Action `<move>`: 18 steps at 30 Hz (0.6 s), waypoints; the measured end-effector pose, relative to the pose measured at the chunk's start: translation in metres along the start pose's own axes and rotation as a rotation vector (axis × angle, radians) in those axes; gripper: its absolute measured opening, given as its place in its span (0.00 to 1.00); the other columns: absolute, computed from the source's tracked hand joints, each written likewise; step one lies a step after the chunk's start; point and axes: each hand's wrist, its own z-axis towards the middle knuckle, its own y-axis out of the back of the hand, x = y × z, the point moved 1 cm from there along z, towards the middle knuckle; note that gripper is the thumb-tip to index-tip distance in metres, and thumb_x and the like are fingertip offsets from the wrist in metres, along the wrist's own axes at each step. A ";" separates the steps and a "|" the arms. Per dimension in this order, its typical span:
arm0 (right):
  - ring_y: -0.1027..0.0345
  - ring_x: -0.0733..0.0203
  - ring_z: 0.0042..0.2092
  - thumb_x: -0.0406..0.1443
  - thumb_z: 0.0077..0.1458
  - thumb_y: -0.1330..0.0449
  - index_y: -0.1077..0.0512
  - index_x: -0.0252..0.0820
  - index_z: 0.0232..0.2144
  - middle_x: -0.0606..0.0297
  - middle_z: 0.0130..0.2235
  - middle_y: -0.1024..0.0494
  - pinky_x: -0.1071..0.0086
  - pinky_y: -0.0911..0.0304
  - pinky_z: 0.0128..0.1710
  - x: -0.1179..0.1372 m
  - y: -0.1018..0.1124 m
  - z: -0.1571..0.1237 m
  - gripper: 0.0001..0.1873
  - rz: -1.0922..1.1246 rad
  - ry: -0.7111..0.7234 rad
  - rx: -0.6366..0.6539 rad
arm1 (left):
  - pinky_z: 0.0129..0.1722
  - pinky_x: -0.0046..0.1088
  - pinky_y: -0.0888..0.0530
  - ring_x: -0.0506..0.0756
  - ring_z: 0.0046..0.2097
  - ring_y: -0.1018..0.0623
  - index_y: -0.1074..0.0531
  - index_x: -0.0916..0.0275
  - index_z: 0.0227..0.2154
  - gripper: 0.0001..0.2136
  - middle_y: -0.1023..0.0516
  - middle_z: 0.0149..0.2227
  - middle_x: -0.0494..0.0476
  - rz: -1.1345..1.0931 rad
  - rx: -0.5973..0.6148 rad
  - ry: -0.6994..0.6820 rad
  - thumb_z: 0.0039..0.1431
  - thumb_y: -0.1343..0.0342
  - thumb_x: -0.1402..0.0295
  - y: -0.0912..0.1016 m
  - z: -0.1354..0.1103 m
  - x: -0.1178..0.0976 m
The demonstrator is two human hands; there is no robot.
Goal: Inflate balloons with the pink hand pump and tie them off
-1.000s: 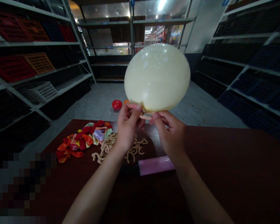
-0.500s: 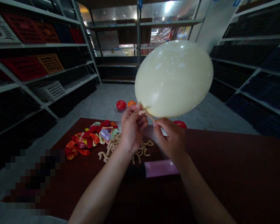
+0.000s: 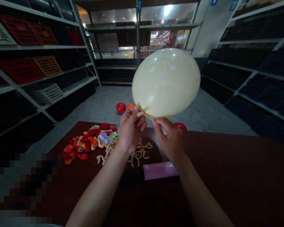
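Note:
A large inflated cream balloon (image 3: 167, 83) with faint printed marks floats up from between my hands, its neck at the lower left. My left hand (image 3: 132, 127) pinches the balloon at its neck, fingertips pressed together there. From those fingers a beige elastic band (image 3: 148, 116) stretches to the right along the balloon's underside. Thumb and forefinger of my right hand (image 3: 168, 134) grip the other end of this band. Whether the band is wound round the neck is hidden by my left fingers.
On the dark table (image 3: 222, 164) lie deflated coloured balloons (image 3: 90, 140), a heap of beige bands (image 3: 140, 151) and a pink cylinder (image 3: 160, 171), perhaps a pump. Red (image 3: 121, 107) and orange balloons (image 3: 131, 105) rest on the floor. Shelves with crates (image 3: 47, 65) line the sides.
The balloon and both hands sit slightly further left in view, and the balloon looks a little smaller. The stretched band between my hands appears slightly shorter. Both grips are kept.

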 end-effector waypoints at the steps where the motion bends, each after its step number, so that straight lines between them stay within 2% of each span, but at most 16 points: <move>1: 0.28 0.62 0.38 0.37 0.64 0.49 0.28 0.44 0.37 0.63 0.36 0.22 0.67 0.37 0.39 -0.001 0.001 0.001 0.10 0.029 -0.038 0.002 | 0.18 0.20 0.43 0.44 0.19 0.43 0.35 0.61 0.30 0.08 0.40 0.21 0.45 0.036 0.005 -0.002 0.57 0.40 0.68 0.001 0.001 0.002; 3: 0.27 0.61 0.41 0.39 0.64 0.49 0.28 0.45 0.40 0.63 0.40 0.21 0.66 0.36 0.41 -0.004 0.004 0.004 0.10 0.085 -0.108 -0.004 | 0.21 0.20 0.37 0.45 0.22 0.37 0.35 0.60 0.31 0.09 0.35 0.24 0.46 0.111 0.020 -0.020 0.57 0.39 0.65 0.004 0.002 0.007; 6: 0.27 0.60 0.40 0.41 0.62 0.48 0.28 0.44 0.38 0.62 0.39 0.21 0.64 0.35 0.41 -0.013 0.014 0.008 0.11 0.110 -0.214 -0.068 | 0.28 0.21 0.32 0.46 0.27 0.31 0.34 0.61 0.32 0.10 0.31 0.28 0.48 0.220 0.035 -0.098 0.56 0.38 0.65 0.009 0.007 0.021; 9: 0.27 0.60 0.38 0.41 0.62 0.49 0.28 0.44 0.37 0.62 0.40 0.21 0.64 0.34 0.39 -0.028 0.027 0.012 0.12 0.128 -0.306 -0.143 | 0.31 0.22 0.31 0.47 0.30 0.30 0.35 0.62 0.33 0.10 0.31 0.29 0.49 0.357 0.055 -0.169 0.57 0.40 0.64 0.011 0.027 0.040; 11: 0.27 0.59 0.38 0.41 0.61 0.49 0.28 0.45 0.37 0.63 0.40 0.21 0.64 0.34 0.39 -0.037 0.036 0.013 0.11 0.141 -0.345 -0.185 | 0.31 0.23 0.30 0.47 0.29 0.30 0.35 0.62 0.35 0.10 0.31 0.30 0.49 0.487 0.067 -0.220 0.58 0.42 0.63 0.011 0.052 0.052; 14: 0.27 0.59 0.37 0.41 0.60 0.49 0.27 0.45 0.36 0.63 0.39 0.21 0.64 0.35 0.38 -0.047 0.047 0.014 0.11 0.143 -0.385 -0.227 | 0.33 0.22 0.30 0.48 0.32 0.29 0.36 0.62 0.37 0.07 0.31 0.32 0.50 0.691 0.099 -0.280 0.60 0.45 0.66 0.014 0.103 0.070; 16: 0.27 0.59 0.37 0.41 0.60 0.49 0.27 0.44 0.35 0.63 0.38 0.21 0.65 0.35 0.37 -0.051 0.052 0.013 0.12 0.151 -0.408 -0.240 | 0.35 0.23 0.29 0.49 0.35 0.28 0.36 0.63 0.39 0.05 0.29 0.34 0.53 0.808 0.086 -0.222 0.61 0.47 0.70 0.020 0.136 0.081; 18: 0.28 0.60 0.36 0.41 0.60 0.49 0.27 0.44 0.35 0.62 0.37 0.21 0.65 0.35 0.36 -0.056 0.056 0.012 0.12 0.162 -0.432 -0.250 | 0.39 0.25 0.28 0.50 0.39 0.26 0.34 0.65 0.45 0.10 0.26 0.40 0.58 0.950 0.137 -0.095 0.60 0.48 0.73 0.031 0.160 0.094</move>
